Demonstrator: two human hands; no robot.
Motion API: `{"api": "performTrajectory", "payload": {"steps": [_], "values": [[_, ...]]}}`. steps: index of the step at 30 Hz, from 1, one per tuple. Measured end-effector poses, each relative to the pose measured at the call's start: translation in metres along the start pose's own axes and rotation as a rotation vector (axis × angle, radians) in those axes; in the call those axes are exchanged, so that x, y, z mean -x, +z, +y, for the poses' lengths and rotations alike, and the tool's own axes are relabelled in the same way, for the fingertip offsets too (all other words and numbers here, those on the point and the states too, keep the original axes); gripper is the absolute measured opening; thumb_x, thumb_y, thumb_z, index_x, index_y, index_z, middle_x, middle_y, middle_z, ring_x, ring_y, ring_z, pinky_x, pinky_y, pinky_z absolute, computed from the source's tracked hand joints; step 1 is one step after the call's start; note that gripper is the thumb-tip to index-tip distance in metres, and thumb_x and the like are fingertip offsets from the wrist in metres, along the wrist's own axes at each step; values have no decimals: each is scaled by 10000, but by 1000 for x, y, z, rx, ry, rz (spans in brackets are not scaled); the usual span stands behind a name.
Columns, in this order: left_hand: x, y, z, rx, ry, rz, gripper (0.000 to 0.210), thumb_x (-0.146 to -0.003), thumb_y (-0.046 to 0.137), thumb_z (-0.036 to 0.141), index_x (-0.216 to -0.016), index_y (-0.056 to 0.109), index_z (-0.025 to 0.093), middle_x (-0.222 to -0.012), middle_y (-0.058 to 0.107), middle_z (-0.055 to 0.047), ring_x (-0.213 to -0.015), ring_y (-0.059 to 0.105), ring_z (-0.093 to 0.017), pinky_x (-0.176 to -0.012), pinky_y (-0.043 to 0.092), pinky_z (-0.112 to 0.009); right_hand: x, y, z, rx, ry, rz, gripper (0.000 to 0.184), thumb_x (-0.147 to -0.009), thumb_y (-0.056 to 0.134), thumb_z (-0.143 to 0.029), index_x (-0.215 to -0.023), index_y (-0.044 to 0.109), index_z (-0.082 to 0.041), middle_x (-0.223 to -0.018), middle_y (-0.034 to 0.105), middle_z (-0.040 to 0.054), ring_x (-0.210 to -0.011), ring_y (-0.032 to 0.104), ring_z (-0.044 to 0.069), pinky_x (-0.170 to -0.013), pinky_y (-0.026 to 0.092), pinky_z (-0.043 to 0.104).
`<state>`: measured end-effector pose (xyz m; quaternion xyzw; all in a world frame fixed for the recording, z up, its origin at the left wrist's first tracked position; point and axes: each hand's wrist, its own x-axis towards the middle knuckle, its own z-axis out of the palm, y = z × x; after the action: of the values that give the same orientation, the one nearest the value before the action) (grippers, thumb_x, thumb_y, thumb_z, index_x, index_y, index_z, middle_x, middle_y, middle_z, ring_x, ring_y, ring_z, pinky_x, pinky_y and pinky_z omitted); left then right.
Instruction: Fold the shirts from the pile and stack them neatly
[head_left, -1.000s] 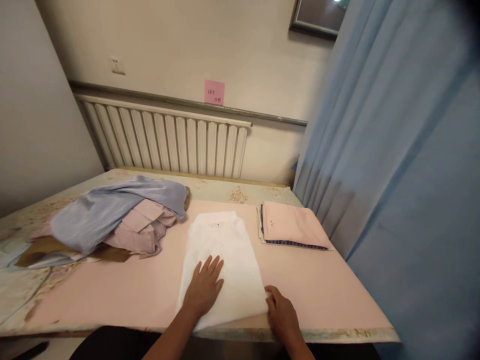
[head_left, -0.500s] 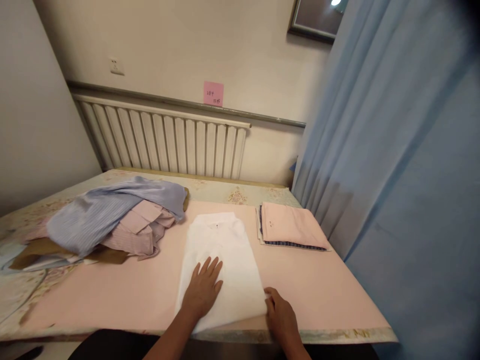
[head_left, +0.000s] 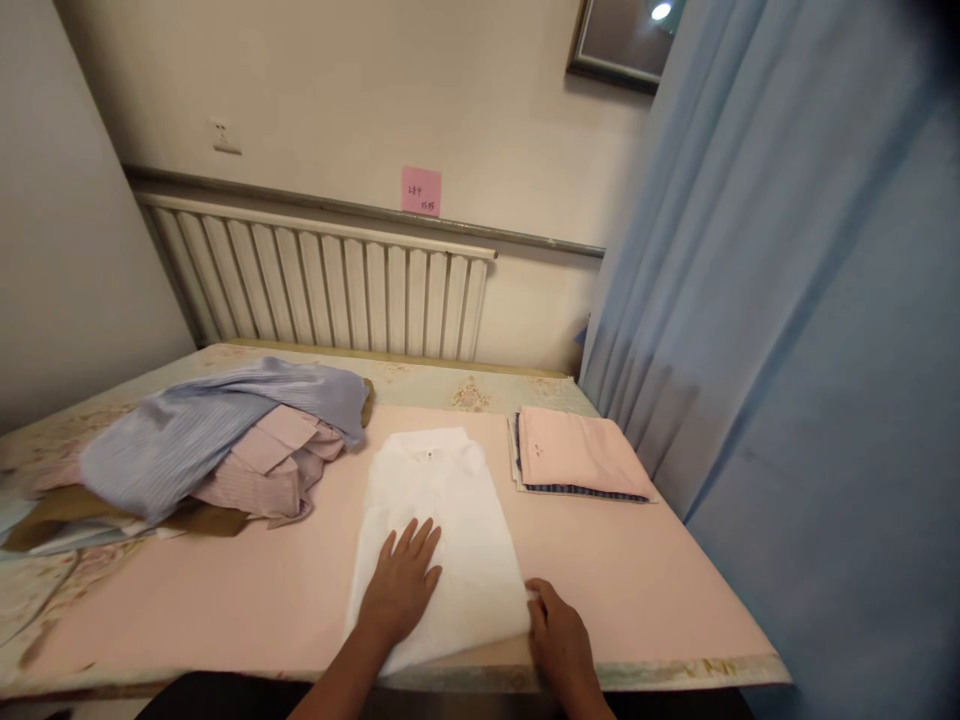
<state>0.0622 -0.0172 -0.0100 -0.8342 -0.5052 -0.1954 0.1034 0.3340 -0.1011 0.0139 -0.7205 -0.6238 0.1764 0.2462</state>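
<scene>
A white shirt (head_left: 457, 540), folded into a long panel with its collar at the far end, lies on the pink cloth in front of me. My left hand (head_left: 401, 580) rests flat on the shirt's left half, fingers spread. At the shirt's lower right corner, my right hand (head_left: 556, 632) pinches the fabric between thumb and fingers; part of its grip is hidden behind the hand itself.
A loose heap of clothes (head_left: 225, 435), blue and pink striped with brown pieces, lies at the left. Folded garments (head_left: 585, 450) are stacked at the right. A blue curtain (head_left: 757, 300) hangs along the right side, and a radiator (head_left: 322, 280) stands behind the table.
The view has shifted slightly. My hands hold nearly the same places on the white shirt, left flat and right pinching the corner.
</scene>
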Motion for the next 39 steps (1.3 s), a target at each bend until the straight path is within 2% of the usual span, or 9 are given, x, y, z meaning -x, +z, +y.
{"api": "performTrajectory", "payload": {"steps": [11, 19, 39], "values": [[0, 2, -1, -23, 1, -27, 528, -914, 396, 368, -1433, 352, 284, -1487, 392, -1, -1366, 335, -263, -1090, 288, -497, 1, 0, 0, -11, -6, 9, 317, -910, 345, -264, -1093, 603, -242, -1007, 707, 27, -919, 652, 193, -772, 435, 248], [0, 1, -1, -40, 19, 1, 527, -916, 392, 372, -1434, 354, 284, -1483, 398, -7, -1360, 348, -266, -1083, 297, -488, 2, 1, 0, -11, -18, 17, 344, -911, 319, -261, -1111, 596, -221, -1051, 697, 47, -953, 643, 209, -809, 437, 272], [-1, 4, -2, -41, 12, -16, 536, -926, 383, 383, -1450, 309, 301, -1483, 401, 8, -1367, 332, -246, -1096, 260, -469, 2, 11, 10, 3, -60, 79, 368, -916, 308, -281, -1139, 597, -233, -1051, 703, 28, -917, 663, 200, -783, 476, 271]]}}
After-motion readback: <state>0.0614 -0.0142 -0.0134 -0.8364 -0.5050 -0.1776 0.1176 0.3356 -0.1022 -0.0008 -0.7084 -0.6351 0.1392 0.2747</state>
